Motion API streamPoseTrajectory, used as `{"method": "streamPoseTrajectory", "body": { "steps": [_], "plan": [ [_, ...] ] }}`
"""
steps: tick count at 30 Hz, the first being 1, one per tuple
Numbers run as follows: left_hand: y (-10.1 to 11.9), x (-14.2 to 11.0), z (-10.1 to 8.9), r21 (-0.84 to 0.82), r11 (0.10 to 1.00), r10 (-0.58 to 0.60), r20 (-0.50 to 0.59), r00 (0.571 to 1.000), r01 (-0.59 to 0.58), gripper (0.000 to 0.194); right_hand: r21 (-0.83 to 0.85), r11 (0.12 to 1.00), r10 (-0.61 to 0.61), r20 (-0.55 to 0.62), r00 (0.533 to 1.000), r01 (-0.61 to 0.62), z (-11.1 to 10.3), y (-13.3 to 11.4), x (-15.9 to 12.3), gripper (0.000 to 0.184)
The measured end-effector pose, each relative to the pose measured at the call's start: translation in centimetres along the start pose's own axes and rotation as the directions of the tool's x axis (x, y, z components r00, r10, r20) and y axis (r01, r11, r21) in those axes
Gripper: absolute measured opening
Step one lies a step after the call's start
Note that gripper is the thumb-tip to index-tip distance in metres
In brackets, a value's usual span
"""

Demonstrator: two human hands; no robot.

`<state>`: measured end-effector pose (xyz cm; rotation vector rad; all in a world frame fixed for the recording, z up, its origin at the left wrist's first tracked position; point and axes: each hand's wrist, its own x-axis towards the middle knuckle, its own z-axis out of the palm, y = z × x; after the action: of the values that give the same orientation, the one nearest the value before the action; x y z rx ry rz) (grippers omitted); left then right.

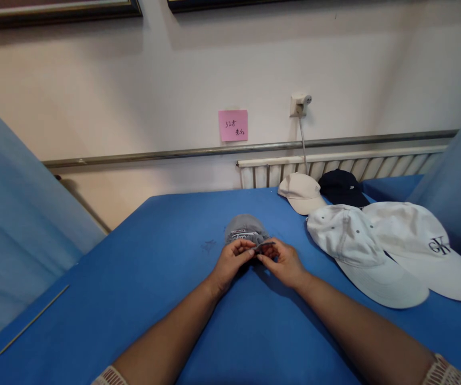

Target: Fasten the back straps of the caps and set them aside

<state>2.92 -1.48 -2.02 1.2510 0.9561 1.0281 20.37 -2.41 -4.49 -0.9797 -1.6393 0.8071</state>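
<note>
A grey cap (243,222) with white lettering lies near the middle of the blue table. At its near edge, my left hand (231,262) pinches a narrow grey strap between thumb and fingers. Opposite it, my right hand (287,263) grips the other part of the same cap strap (265,244). The fingertips of both hands almost meet there. Whether the strap is fastened cannot be made out, and the cap's lower part is hidden behind my hands.
To the right lie a pale grey cap (348,240), a white cap (408,230) with dark letters, a beige cap (300,187) and a navy cap (340,184). A thin stick (33,320) lies on the blue tablecloth (142,256) at left. Behind stands a radiator (260,176).
</note>
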Motion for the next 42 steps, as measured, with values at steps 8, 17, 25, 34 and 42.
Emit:
{"method": "streamPoseTrajectory", "body": {
  "steps": [8, 17, 25, 34, 42],
  "plan": [
    [0.3, 0.0, 0.0, -0.002, 1.000, -0.001, 0.017, 1.000, 0.001, 0.027, 0.010, 0.999, -0.032, -0.125, 0.992, 0.034, -0.4, -0.6, 0.2, 0.017],
    [1.3, -0.5, 0.2, 0.000, 1.000, 0.029, 0.042, 0.999, -0.029, 0.029, -0.052, 0.996, -0.082, -0.089, 0.993, 0.077, -0.7, -0.6, 0.0, 0.016],
    [2.2, -1.6, 1.3, 0.180, 0.975, 0.127, 0.032, 0.991, -0.131, 0.031, -0.128, 0.982, -0.147, -0.059, 0.987, 0.139, -0.8, -0.9, 0.1, 0.014],
    [2.6, -1.1, 0.3, 0.002, 0.999, 0.053, -0.050, 0.997, -0.053, 0.022, -0.031, 0.986, -0.164, -0.072, 0.984, 0.162, -0.4, -0.8, -0.2, 0.014],
    [2.2, -0.9, 0.3, 0.038, 0.999, -0.035, 0.092, 0.995, 0.032, 0.022, -0.002, 0.981, -0.194, -0.096, 0.976, 0.195, -0.4, -0.8, -0.1, 0.016]
  ]
}}
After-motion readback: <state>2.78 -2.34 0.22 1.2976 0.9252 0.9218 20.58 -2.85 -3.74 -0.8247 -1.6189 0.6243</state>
